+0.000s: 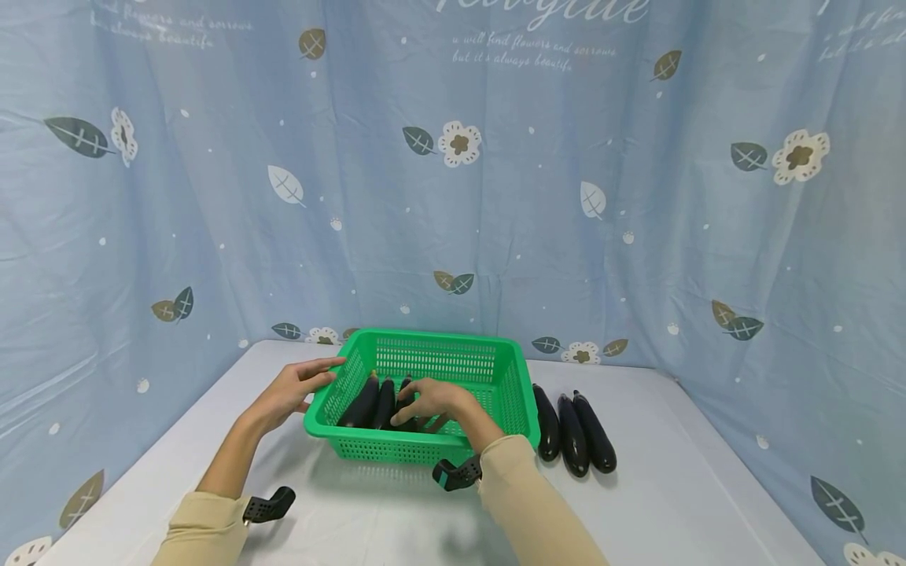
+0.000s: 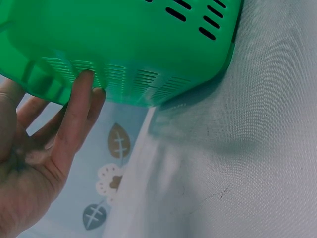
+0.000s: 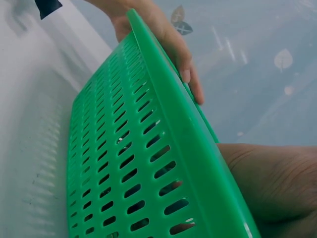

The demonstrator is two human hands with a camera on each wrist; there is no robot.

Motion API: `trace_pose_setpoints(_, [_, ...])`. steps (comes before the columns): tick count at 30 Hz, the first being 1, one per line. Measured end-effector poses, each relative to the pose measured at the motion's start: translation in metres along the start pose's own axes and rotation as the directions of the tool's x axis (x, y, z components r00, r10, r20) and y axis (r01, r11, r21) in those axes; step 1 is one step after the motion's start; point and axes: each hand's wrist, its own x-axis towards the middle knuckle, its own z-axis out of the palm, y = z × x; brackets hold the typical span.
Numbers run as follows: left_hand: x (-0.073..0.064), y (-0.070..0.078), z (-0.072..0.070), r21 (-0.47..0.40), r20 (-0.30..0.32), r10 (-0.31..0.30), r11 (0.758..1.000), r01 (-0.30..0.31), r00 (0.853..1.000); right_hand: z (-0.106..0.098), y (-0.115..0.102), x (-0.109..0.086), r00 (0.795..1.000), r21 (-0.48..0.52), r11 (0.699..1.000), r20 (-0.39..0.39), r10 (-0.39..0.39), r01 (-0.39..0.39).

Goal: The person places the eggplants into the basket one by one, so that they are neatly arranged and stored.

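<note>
A green plastic basket [image 1: 425, 450] with slotted walls stands on the table. Inside it, several dark eggplants [image 1: 362, 405] lie side by side toward the left. My right hand [image 1: 442, 399] reaches over the front rim and holds an eggplant [image 1: 406, 385] lying beside the others, its fingers curved over it. In the right wrist view the basket wall [image 3: 124, 129] hides those fingertips. My left hand [image 1: 286, 393] is at the basket's left side, its extended fingers [image 2: 74, 116] touching the outer wall near the rim.
Three more eggplants [image 1: 573, 436] lie on the white table [image 1: 679, 472], just right of the basket. A blue curtain [image 1: 538, 196] printed with leaves and flowers hangs behind and around the table. Each wrist carries a black camera mount [image 1: 269, 505].
</note>
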Motion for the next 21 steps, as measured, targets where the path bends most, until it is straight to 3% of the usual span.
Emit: trace_pose_setpoints(21, [-0.0001, 0.0012, 0.0002, 0.015, -0.009, -0.009, 1.0, 0.009, 1.0, -0.0054, 0.0019, -0.0084, 1.0, 0.015, 1.0, 0.001, -0.02, 0.02])
